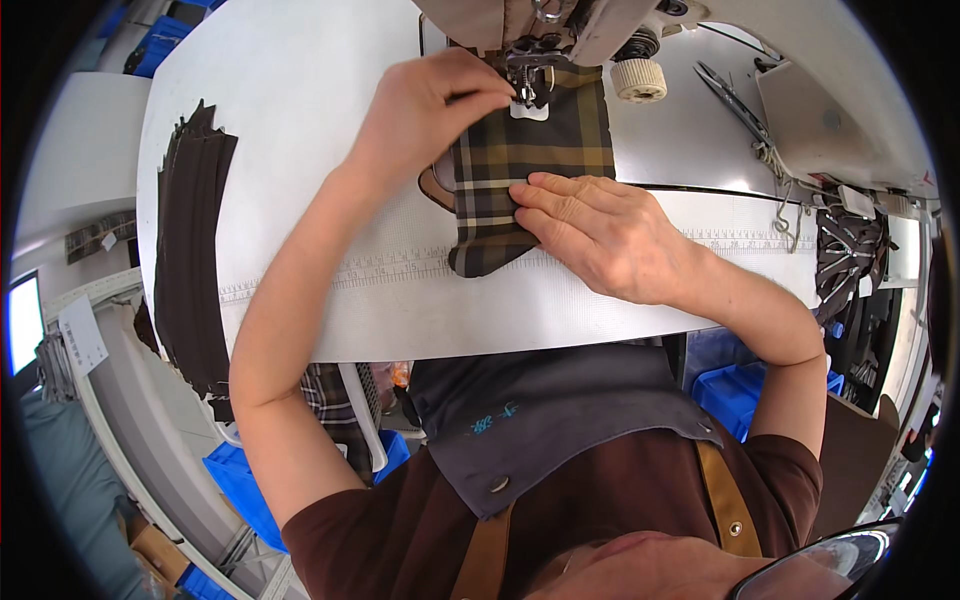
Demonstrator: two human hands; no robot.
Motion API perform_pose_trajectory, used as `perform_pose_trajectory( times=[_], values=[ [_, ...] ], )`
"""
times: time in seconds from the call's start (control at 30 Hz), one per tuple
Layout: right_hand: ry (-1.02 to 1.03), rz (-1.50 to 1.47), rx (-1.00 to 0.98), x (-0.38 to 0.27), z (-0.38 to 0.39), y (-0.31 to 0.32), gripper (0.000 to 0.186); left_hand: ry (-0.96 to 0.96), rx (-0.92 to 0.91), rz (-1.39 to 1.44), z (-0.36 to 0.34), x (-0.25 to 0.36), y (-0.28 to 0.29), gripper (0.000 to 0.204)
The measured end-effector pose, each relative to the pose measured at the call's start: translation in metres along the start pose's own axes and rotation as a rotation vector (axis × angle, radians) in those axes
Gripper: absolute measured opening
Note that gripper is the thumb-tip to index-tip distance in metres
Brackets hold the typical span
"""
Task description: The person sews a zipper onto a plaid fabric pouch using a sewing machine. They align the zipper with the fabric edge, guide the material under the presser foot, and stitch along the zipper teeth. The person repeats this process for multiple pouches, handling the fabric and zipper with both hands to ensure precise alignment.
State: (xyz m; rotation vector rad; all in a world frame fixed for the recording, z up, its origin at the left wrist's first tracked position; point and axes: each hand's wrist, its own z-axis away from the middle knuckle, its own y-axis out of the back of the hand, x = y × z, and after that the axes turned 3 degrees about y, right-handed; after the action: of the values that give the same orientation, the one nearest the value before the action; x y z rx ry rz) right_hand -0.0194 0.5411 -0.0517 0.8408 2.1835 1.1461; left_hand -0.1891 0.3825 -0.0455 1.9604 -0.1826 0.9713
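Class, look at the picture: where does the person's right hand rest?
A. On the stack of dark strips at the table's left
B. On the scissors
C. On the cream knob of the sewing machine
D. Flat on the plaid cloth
D: the right hand lies flat on the plaid cloth, in front of the sewing machine.

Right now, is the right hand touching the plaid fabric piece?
Touching. The head view shows the right hand lying flat, its fingers pressed on the plaid fabric piece with no gap.
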Motion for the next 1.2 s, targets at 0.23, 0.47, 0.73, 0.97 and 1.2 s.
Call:
perform_pose_trajectory(
  times=[0.23,0.47,0.73,0.97,1.2],
  values=[
    [-0.372,-0.177,0.095,0.041,-0.018,0.020,0.017,-0.412,0.209,-0.356,0.012,-0.009,-0.015,0.017],
    [-0.375,-0.240,0.151,0.063,-0.009,-0.006,0.023,-0.451,0.221,-0.409,0.012,-0.009,-0.015,0.018],
    [-0.193,0.073,0.073,0.067,-0.013,-0.006,0.037,-0.428,0.201,-0.396,0.013,-0.010,-0.014,0.021],
    [-0.086,0.184,0.038,0.064,-0.008,-0.007,0.044,-0.357,0.125,-0.294,0.016,-0.012,-0.009,0.028],
    [-0.154,0.191,0.003,0.058,-0.010,-0.004,0.042,-0.348,0.152,-0.272,0.015,-0.012,-0.013,0.026]
  ],
)
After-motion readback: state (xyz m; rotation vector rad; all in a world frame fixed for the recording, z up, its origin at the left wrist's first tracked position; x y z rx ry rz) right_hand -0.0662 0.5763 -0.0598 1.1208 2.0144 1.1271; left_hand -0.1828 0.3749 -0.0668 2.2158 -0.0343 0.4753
